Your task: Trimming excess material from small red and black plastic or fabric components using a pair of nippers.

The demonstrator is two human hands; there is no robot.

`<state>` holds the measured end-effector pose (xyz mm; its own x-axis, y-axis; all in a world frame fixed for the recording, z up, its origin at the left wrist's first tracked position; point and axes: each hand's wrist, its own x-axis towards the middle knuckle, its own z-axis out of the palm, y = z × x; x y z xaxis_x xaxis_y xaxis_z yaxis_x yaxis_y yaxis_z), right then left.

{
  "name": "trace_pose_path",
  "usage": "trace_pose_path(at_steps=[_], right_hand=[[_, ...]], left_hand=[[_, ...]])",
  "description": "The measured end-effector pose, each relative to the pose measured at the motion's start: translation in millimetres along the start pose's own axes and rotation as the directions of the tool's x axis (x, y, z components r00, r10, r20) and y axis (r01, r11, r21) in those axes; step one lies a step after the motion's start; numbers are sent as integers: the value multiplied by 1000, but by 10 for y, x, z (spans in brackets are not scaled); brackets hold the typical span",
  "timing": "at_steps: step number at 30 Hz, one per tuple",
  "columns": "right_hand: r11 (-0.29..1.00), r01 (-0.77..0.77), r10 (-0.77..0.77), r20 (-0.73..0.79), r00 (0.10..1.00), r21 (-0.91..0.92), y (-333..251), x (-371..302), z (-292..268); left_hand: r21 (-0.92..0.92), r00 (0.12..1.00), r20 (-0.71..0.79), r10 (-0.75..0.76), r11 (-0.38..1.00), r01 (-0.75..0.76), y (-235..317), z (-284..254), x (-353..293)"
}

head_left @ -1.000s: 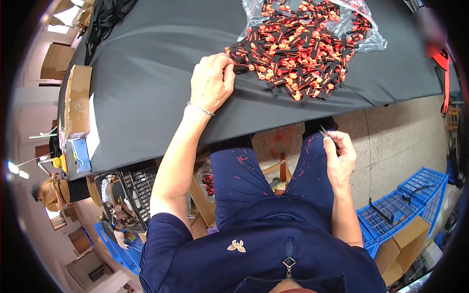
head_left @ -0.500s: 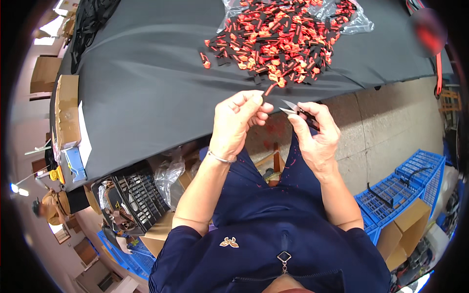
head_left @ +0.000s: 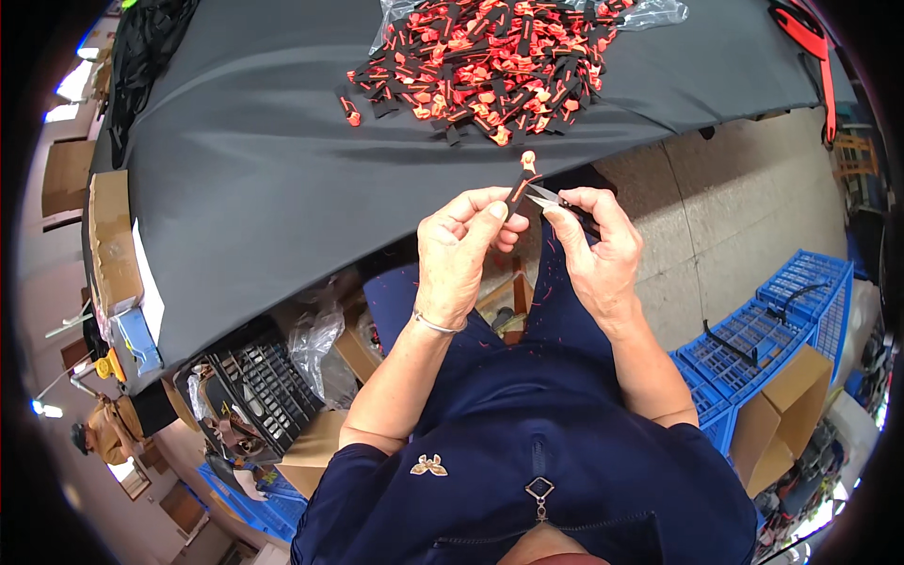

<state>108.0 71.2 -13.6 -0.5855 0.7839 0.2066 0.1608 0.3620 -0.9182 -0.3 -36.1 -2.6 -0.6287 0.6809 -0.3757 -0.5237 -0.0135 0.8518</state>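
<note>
My left hand (head_left: 454,247) pinches the lower end of a zipper pull (head_left: 522,185), a black strap tab with an orange stripe and an orange slider at its top. Thread snips (head_left: 544,197) with pointed metal blades are gripped in my right hand (head_left: 603,256). The blades are slightly parted, their tips right at the tab's edge; whether they touch it I cannot tell. Beyond my hands, a large pile of similar orange and black zipper pulls (head_left: 490,80) lies on the black-covered table (head_left: 264,226), with one pull (head_left: 351,113) apart at its left.
Clear plastic bags (head_left: 650,15) lie behind the pile. At the table's left end stands a cardboard box (head_left: 115,240). Below the table's edge are a black crate (head_left: 268,395) and a plastic bag (head_left: 322,358). Blue crates (head_left: 744,344) and an open carton (head_left: 782,414) are at my right.
The zipper pull now stands with its slider up, apart from the pile. My right hand has brought the snips closer, up to the tab. The view has shifted slightly.
</note>
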Motion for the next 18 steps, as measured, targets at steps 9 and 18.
trace_pose_path(at_steps=[9, 18], right_hand=[[956, 222, -229, -13, 973, -193, 25, 45, -4], [801, -405, 329, 241, 913, 441, -70, 138, -3]], left_hand=[[67, 1000, -23, -2, 998, 3, -41, 32, 3], [275, 975, -4, 222, 938, -213, -164, 117, -35]])
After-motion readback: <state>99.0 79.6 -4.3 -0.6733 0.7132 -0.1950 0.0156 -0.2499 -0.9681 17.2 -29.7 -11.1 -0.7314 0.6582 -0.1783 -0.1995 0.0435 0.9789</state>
